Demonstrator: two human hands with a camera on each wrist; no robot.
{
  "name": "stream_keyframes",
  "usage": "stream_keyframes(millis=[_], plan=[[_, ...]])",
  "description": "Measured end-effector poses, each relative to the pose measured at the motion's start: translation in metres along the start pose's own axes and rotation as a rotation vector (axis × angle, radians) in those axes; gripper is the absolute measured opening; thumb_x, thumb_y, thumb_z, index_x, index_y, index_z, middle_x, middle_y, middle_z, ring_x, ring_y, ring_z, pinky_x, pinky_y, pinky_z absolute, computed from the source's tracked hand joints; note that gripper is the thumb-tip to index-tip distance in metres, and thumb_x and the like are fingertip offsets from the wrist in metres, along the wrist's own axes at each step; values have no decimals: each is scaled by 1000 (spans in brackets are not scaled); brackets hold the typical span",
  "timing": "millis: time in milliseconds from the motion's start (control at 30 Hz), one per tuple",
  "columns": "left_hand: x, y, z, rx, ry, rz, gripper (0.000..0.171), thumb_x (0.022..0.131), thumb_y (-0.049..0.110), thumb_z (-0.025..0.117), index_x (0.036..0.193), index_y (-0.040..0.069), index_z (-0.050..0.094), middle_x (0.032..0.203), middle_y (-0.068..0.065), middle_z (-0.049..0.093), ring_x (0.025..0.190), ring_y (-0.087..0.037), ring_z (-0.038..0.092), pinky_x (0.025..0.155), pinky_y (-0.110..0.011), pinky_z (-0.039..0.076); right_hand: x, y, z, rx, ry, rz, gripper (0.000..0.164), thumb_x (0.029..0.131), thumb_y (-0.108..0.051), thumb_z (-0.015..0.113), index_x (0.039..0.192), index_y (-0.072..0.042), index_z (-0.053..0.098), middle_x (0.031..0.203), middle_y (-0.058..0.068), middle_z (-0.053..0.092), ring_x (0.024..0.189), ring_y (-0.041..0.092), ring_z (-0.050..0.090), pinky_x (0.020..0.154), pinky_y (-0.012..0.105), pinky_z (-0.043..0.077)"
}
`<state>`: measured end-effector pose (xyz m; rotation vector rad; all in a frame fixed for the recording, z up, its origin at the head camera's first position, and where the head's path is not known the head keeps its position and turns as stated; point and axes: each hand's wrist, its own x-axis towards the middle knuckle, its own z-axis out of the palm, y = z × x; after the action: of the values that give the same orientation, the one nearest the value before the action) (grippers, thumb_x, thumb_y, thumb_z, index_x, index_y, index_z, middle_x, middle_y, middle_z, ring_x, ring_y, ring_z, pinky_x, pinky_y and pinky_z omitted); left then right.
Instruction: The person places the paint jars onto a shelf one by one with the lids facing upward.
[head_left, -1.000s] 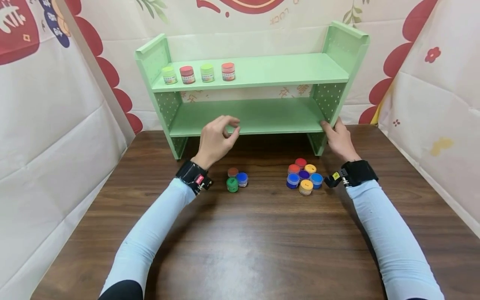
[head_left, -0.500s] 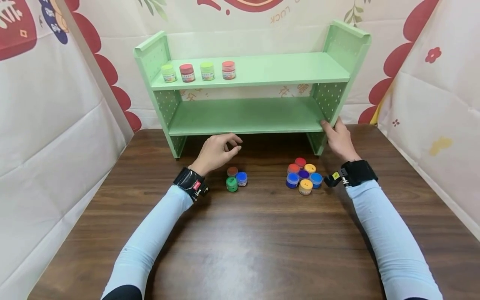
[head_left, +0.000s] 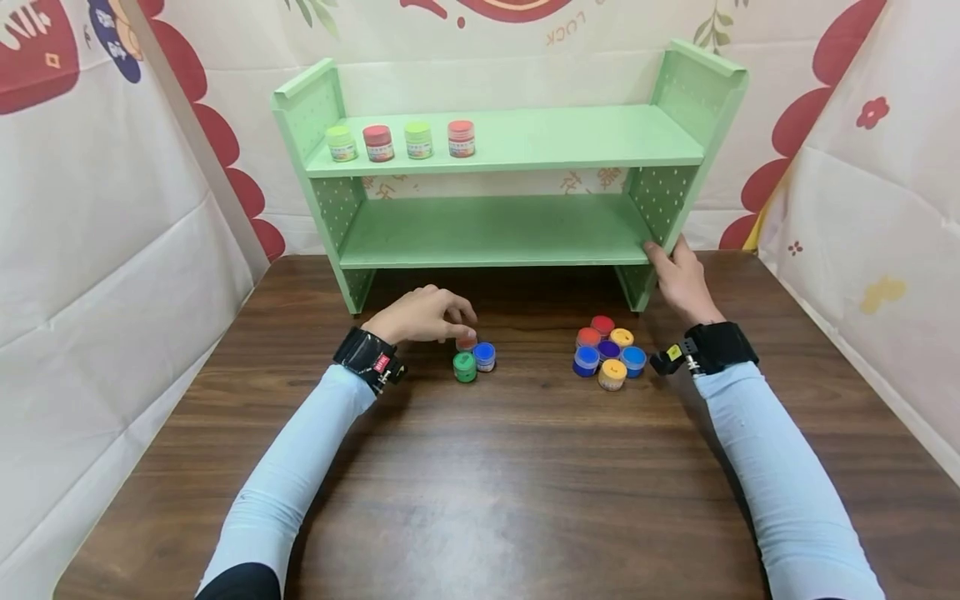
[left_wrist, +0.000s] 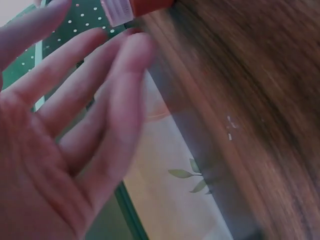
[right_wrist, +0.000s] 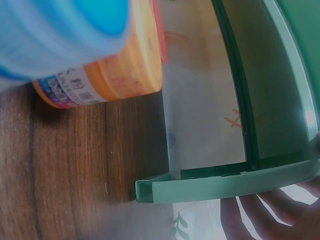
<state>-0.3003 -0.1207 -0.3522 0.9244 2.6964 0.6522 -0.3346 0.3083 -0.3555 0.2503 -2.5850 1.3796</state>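
In the head view, my left hand (head_left: pixel 429 317) is over a small paint jar with a reddish-brown lid (head_left: pixel 467 342), fingertips right at it. The left wrist view shows the fingers loosely bent, with the jar (left_wrist: pixel 145 7) just past their tips. A green-lidded jar (head_left: pixel 464 367) and a blue-lidded jar (head_left: pixel 484 357) stand beside it. On the right, my right hand (head_left: pixel 682 282) grips the side panel of a light green two-tier shelf (head_left: pixel 495 229), thumb on the front. The right wrist view has fingers (right_wrist: pixel 265 220) behind that panel (right_wrist: pixel 225 186).
Two lime-green jars (head_left: pixel 418 141) and two red jars (head_left: pixel 461 139) line the upper tier's left half. Near my right wrist, several jars with red, yellow (head_left: pixel 612 375), blue (head_left: pixel 586 362) and purple lids cluster on the brown wooden table (head_left: pixel 480 475). Printed cloth (head_left: pixel 862 208) surrounds the table.
My left hand has come down from in front of the lower tier to the reddish-brown-lidded jar on the table. The right hand keeps its grip on the shelf.
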Motion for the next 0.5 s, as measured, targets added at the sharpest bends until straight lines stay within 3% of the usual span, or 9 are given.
stream_keyframes(millis=[133,300,500], plan=[[0,1,2,-9,-67,-17,36,96,42,72,125,20,73,102,5,79,85,-16,74,79,-34,56,0,0,0,-2,-2,1,70,109,-51,35,166,-18,14,162,26,38,148,46,37,119,64,29],[0,1,3,0,-74,-3,31,94,39,75,120,22,76,105,5,79,98,-10,72,88,-37,56,1,-1,1,-2,6,-6,70,109,-51,35,166,-16,15,161,26,40,147,44,39,118,63,31],[2,0,2,-5,-85,7,24,94,37,76,114,24,78,103,6,79,98,-11,72,87,-36,56,-2,-1,0,-2,16,12,71,108,-52,35,166,-15,15,161,26,39,146,44,40,117,63,32]])
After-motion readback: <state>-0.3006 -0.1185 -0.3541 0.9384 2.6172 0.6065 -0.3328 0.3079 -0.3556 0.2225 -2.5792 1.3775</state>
